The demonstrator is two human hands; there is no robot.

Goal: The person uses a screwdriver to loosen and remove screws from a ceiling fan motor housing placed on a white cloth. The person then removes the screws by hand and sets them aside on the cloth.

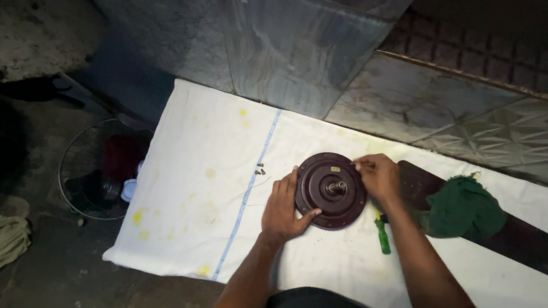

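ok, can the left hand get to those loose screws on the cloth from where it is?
Probably yes. The left hand rests on the round motor housing, and the small screws lie just up and left of it on the white cloth, with nothing between them. It would have to let go of the housing.

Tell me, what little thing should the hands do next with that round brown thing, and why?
Probably lift the right hand's fingertips off the top rim of the round brown motor housing, drawing out whatever small part they pinch there. The left hand already braces the housing's left edge on the white cloth. Small screws lying loose nearby suggest fasteners are coming out; the pinched part itself is too small to tell.
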